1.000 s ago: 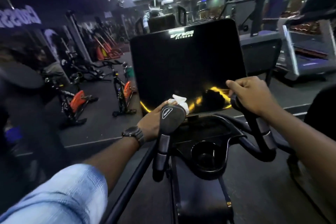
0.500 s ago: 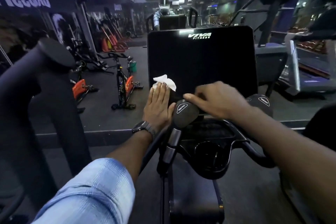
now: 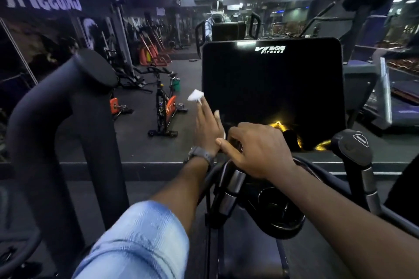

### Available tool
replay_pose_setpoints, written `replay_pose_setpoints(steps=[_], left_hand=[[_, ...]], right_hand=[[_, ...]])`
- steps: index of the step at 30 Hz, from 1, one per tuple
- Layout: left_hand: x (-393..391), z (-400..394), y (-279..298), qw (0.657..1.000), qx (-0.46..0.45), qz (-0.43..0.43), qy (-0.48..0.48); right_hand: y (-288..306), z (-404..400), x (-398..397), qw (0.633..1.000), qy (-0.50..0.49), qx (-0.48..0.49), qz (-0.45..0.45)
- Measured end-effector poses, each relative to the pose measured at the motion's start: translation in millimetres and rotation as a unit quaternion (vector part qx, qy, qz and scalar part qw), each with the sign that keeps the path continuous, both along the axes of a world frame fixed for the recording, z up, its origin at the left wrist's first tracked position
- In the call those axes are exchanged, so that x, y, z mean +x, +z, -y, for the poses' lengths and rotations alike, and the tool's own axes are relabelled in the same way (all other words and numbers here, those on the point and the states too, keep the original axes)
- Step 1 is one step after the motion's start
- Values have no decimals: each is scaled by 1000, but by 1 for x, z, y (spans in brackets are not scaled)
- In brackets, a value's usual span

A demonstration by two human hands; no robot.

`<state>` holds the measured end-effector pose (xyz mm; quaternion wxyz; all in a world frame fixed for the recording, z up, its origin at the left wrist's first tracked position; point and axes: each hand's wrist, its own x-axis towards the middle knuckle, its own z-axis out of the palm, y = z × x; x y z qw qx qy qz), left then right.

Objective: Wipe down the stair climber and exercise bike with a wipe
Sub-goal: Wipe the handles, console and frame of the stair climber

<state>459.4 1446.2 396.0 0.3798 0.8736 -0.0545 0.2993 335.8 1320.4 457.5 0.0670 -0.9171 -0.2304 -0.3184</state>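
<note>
The stair climber's black console screen [image 3: 272, 88], marked VIVA FITNESS, stands in front of me. My left hand [image 3: 207, 129] lies flat with straight fingers against the screen's lower left edge. It presses a white wipe [image 3: 195, 95] that sticks out past the fingertips. My right hand [image 3: 258, 149] is curled over the top of the left inner handle [image 3: 231, 188] and hides its knob. The right inner handle [image 3: 351, 147] stands free. An orange-and-black exercise bike [image 3: 165, 106] stands on the floor beyond, to the left.
A thick black side rail [image 3: 68, 108] of the climber rises at the left. A round cup holder [image 3: 281, 210] sits below the console. Treadmills [image 3: 385, 97] stand at the right. More bikes and racks line the far left wall.
My left hand slid the wipe from the screen's bottom edge up its left side. My right hand left the right handle and crossed onto the left handle's top.
</note>
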Motion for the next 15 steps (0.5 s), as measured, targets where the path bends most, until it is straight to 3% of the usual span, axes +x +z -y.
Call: replay_pose_setpoints(steps=[3, 7, 15], left_hand=[[28, 4, 20, 999, -18, 39, 26], [18, 12, -12, 995, 28, 62, 67], [42, 1, 28, 991, 85, 96, 27]], right_hand=[[-1, 2, 0, 1000, 6, 16, 20], [-5, 3, 3, 999, 15, 12, 32], [-1, 0, 0, 1000, -18, 15, -10]])
